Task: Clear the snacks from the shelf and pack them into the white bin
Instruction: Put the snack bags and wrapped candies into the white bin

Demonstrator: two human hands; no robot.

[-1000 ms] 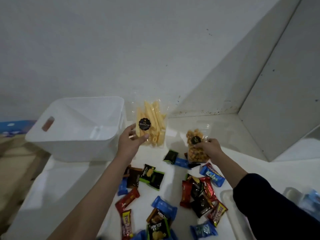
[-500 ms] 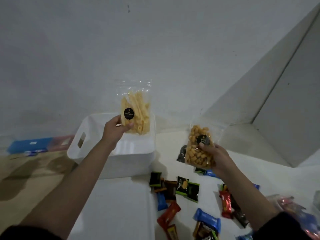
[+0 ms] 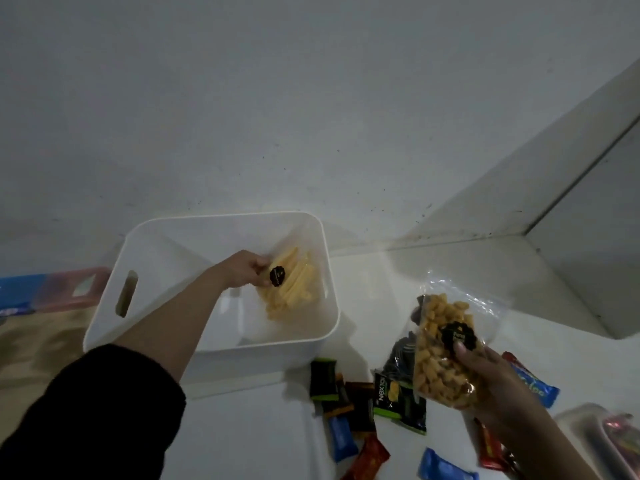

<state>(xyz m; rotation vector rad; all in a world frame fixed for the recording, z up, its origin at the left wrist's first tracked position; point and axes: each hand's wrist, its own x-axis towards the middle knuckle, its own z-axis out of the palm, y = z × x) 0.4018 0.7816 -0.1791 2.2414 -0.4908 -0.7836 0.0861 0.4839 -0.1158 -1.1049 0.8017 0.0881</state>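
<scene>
The white bin (image 3: 332, 327) stands on the white shelf at centre left, a handle slot in its left wall. My left hand (image 3: 247, 270) reaches down inside it and holds a clear bag of yellow stick snacks (image 3: 294, 289) low in the bin. My right hand (image 3: 485, 379) grips a clear bag of orange puffed snacks (image 3: 440, 358) above the shelf, right of the bin. Several small wrapped snacks (image 3: 360, 410) in black, green, blue and red lie on the shelf below the bin.
A grey wall rises behind the bin, and a white side panel (image 3: 585, 258) closes the shelf at right. A clear container (image 3: 588, 434) sits at the bottom right. Blue and red items (image 3: 52, 289) lie on a brown surface at far left.
My left hand has lowered the yellow stick bag from above the bin's rim down into the bin. The right hand still holds the orange puffed bag, now closer to the bin.
</scene>
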